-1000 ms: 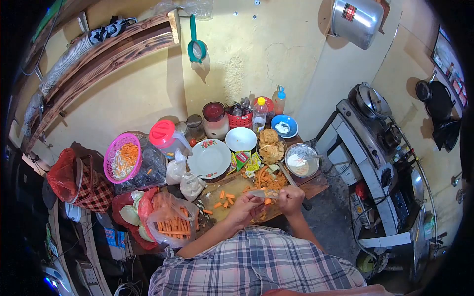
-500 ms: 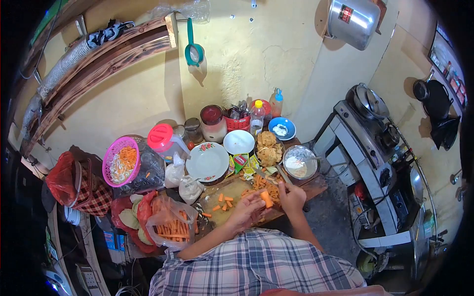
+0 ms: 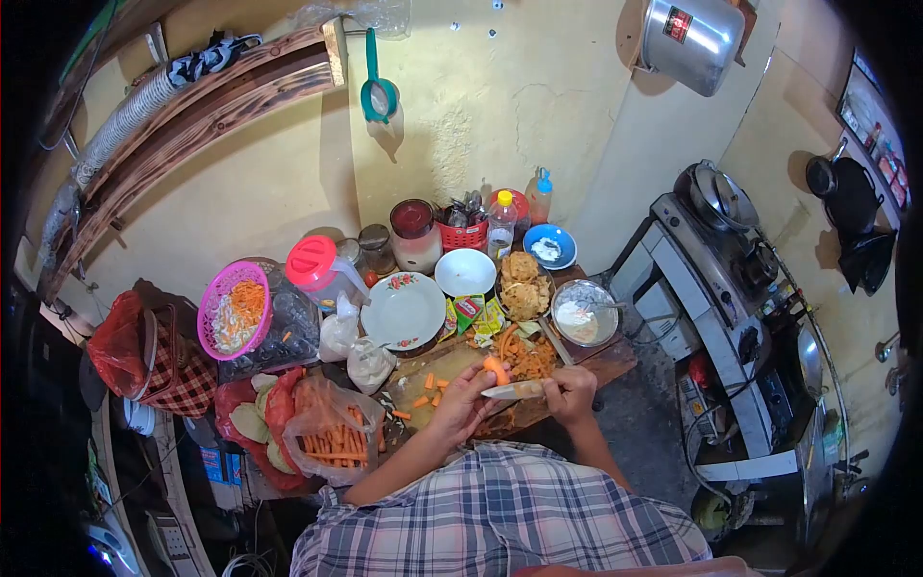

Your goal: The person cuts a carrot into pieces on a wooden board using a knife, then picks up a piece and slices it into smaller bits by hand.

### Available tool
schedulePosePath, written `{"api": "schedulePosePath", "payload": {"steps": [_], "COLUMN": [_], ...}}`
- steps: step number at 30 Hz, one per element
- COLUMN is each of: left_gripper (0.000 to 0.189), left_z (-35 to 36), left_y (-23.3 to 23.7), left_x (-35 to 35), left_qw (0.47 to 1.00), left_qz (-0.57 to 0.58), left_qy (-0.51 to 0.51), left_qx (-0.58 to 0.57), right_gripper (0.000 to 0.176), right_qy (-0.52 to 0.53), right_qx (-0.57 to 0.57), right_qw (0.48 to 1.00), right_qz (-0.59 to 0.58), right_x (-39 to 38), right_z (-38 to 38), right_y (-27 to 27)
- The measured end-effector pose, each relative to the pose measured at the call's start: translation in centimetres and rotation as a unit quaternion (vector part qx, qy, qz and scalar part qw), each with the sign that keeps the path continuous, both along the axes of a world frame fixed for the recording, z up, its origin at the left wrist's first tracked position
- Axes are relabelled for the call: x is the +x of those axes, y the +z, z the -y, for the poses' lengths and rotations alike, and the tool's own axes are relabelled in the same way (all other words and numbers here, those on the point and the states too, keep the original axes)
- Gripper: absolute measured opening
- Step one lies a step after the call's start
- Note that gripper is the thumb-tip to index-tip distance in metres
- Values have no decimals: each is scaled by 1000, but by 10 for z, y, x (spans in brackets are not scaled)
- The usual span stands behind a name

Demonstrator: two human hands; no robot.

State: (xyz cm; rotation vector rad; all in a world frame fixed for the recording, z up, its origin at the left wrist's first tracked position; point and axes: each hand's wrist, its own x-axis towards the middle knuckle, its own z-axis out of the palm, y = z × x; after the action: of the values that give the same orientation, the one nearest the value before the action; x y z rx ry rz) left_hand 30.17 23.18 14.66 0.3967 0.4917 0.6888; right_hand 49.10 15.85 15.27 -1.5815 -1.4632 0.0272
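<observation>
My left hand is closed around a short orange carrot, its end pointing up over the wooden board. In my right hand is a knife, its blade pointing left and lying across the lower part of the carrot or just in front of it. Orange carrot peelings are heaped on the board beyond the knife, and a few cut carrot pieces lie to the left of my left hand.
A clear bag of carrots sits left of the board. Behind it stand a flowered plate, a white bowl, a metal bowl of flour and fried food. The stove is at the right.
The carrot has shifted left and is now upright in my left hand. The knife blade has swung down to point left across it, and my right hand has lowered slightly.
</observation>
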Motion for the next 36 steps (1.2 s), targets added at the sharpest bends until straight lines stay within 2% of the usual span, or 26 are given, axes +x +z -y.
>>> {"api": "schedulePosePath", "payload": {"steps": [6,8,10,15,23,29,32,36], "left_gripper": [29,29,29,28,26,25,27,26], "left_z": [0,-1,1,5,10,6,10,8], "left_y": [3,-5,0,2,12,6,-11,2], "left_x": [-5,-9,-8,-12,-22,-23,-11,-4], "left_qw": [1000,998,998,998,997,997,997,996], "left_qz": [-8,43,45,59,2,-8,31,66], "left_qy": [-25,-48,-31,-5,4,18,30,-7], "left_qx": [-9,-4,-5,-1,73,72,56,61], "right_gripper": [27,27,28,29,30,30,29,30], "right_qy": [20,21,29,31,43,32,41,35], "right_qx": [52,66,69,64,92,104,97,116], "right_qw": [996,994,993,994,991,990,990,990], "right_qz": [76,82,96,88,91,95,97,79], "right_x": [-4,-4,-5,-12,-28,-29,-30,-22], "right_z": [-8,-9,-9,-7,-13,-17,-19,-19], "right_y": [15,16,16,17,21,24,23,25]}}
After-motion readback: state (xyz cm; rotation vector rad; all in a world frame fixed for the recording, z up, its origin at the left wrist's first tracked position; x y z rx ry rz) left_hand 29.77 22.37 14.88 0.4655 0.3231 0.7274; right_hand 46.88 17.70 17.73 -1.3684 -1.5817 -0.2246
